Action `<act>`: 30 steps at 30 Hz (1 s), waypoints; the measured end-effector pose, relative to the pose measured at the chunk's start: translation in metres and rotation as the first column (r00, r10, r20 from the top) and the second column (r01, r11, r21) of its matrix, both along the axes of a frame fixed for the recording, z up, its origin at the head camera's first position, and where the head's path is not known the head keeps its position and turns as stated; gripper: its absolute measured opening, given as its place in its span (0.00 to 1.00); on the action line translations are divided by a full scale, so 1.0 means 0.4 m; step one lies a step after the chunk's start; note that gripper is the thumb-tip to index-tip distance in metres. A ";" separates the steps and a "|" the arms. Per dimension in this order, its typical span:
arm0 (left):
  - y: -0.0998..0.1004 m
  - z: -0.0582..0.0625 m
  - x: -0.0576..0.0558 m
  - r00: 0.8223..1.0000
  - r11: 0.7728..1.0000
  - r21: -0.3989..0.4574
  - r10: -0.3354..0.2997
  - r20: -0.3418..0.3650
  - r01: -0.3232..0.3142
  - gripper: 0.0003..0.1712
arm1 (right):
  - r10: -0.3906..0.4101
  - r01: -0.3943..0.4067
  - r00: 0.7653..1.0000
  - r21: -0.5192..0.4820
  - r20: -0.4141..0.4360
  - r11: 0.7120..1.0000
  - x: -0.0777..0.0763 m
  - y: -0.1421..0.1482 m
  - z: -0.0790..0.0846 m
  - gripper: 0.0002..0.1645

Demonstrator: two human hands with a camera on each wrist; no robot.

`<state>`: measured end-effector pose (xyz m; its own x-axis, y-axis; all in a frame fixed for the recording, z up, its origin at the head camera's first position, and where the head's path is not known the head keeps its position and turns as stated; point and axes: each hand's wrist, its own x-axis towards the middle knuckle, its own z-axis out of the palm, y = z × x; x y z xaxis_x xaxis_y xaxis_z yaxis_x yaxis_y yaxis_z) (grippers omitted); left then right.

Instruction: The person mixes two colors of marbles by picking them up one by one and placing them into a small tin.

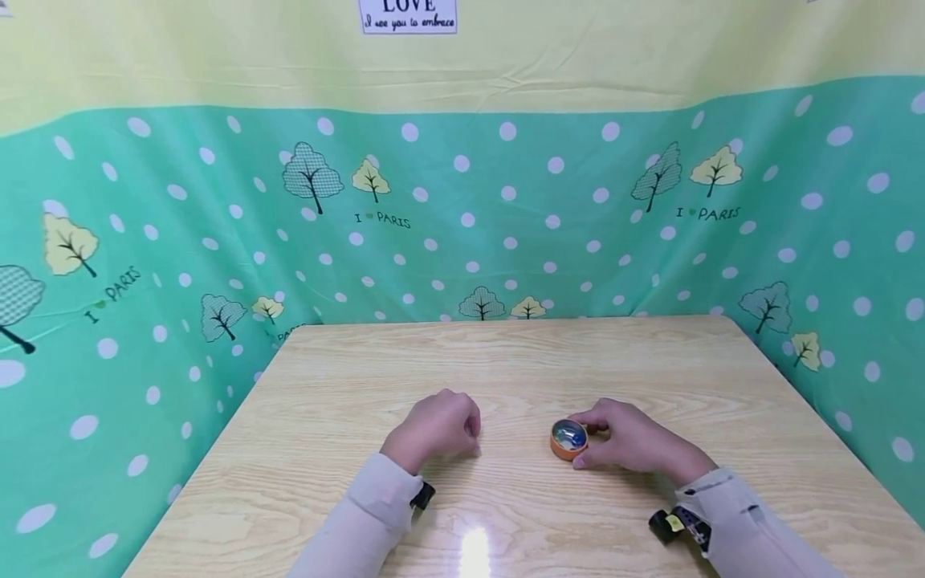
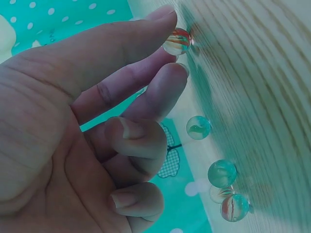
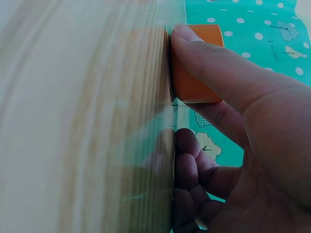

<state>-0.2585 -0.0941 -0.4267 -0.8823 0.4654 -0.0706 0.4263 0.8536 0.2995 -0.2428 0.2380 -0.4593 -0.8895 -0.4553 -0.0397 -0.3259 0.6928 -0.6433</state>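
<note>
My left hand (image 1: 439,427) is low over the table, left of the middle. In the left wrist view its thumb and a finger pinch a clear marble (image 2: 179,42) with orange-red stripes, close to the tabletop; the other fingers are curled. Several more marbles lie on the table near that hand: a clear one with a dark swirl (image 2: 198,127), a greenish one (image 2: 222,173) and a red-streaked one (image 2: 234,208). The head view does not show them. My right hand (image 1: 630,437) grips a small round orange tin (image 1: 567,453) on the table; shiny blue and clear contents show inside.
The pale wood-grain table (image 1: 506,361) reaches back to a green dotted curtain (image 1: 506,217) printed with trees, which also hangs on both sides. A bright light reflection lies at the table's near edge. Both wrists wear small black cameras (image 1: 662,526).
</note>
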 end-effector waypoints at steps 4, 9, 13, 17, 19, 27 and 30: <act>0.001 0.002 0.001 1.000 1.000 -0.007 0.002 0.012 -0.002 0.15 | 0.002 -0.002 1.000 -0.010 0.006 1.000 0.001 0.001 -0.001 0.38; -0.001 0.005 0.000 1.000 1.000 -0.006 0.001 0.013 -0.001 0.15 | 0.006 -0.006 1.000 -0.014 0.004 1.000 -0.001 0.002 0.000 0.37; -0.004 0.006 0.000 1.000 1.000 -0.010 -0.003 0.020 0.003 0.16 | 0.012 -0.012 1.000 -0.013 -0.003 1.000 -0.002 0.004 0.000 0.37; -0.007 0.006 0.000 1.000 1.000 -0.018 -0.005 0.022 0.005 0.17 | 0.015 -0.015 1.000 -0.008 -0.006 1.000 -0.003 0.005 0.000 0.37; -0.008 0.006 0.000 1.000 1.000 -0.020 -0.004 0.026 0.004 0.16 | 0.014 -0.014 1.000 -0.006 -0.007 1.000 -0.003 0.005 0.000 0.37; -0.010 0.010 0.000 1.000 0.999 -0.030 -0.010 0.026 0.011 0.16 | 0.021 -0.021 1.000 -0.007 -0.013 1.000 -0.005 0.004 0.000 0.38; -0.010 0.013 0.001 1.000 0.999 -0.030 -0.011 0.028 0.012 0.16 | 0.021 -0.021 1.000 -0.006 -0.012 1.000 -0.005 0.004 0.001 0.37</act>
<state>-0.2582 -0.0981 -0.4214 -0.8745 0.4726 -0.1090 0.4280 0.8576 0.2853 -0.2448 0.2395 -0.4588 -0.8802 -0.4738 -0.0268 -0.3476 0.6821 -0.6434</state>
